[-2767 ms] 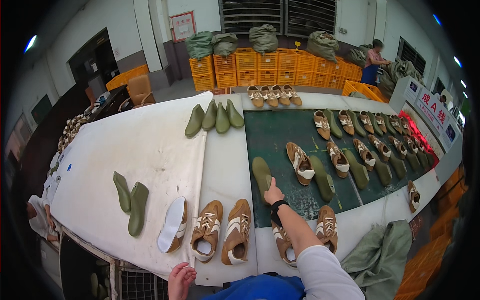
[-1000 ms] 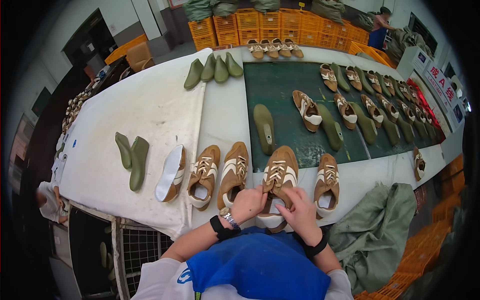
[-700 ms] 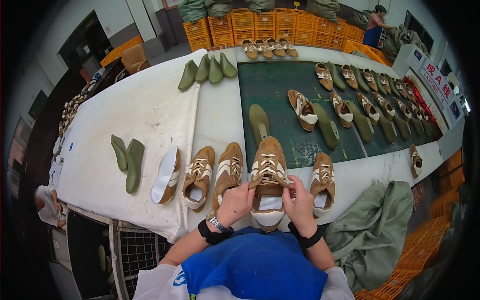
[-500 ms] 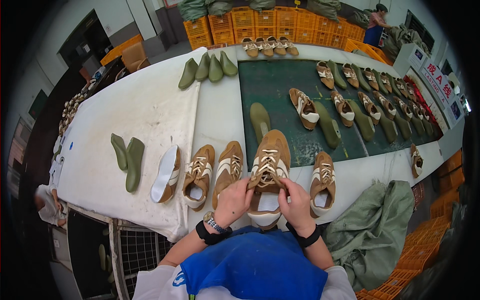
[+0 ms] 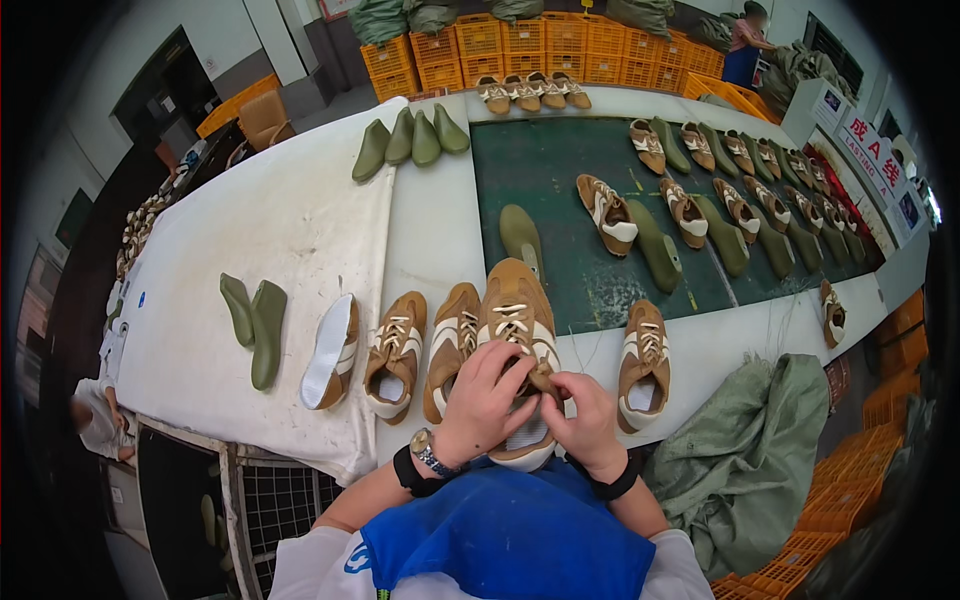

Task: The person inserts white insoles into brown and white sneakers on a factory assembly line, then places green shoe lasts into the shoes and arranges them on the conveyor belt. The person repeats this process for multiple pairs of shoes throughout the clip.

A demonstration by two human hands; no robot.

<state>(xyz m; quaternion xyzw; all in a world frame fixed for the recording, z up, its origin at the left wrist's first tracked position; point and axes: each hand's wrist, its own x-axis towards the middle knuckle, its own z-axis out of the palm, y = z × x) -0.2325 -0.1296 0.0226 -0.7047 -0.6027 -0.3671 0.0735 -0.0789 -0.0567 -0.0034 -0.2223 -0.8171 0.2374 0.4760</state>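
Pinching the brown shoe point(image 5: 514, 287) at its opening with the right hand point(image 5: 588, 420) from four o'clock; partly covering it from eight with the left hand point(image 5: 482, 408), cannot tell how closed a grip. Pointing toe to twelve, heel to six, at the six-o'clock edge of the bench point(image 5: 436, 225).

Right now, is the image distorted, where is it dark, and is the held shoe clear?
Head view: fisheye bending tilts the leftmost orange crates; head view: corners black; head view: the held shoe fairly sharp, the left hand partly covering it.
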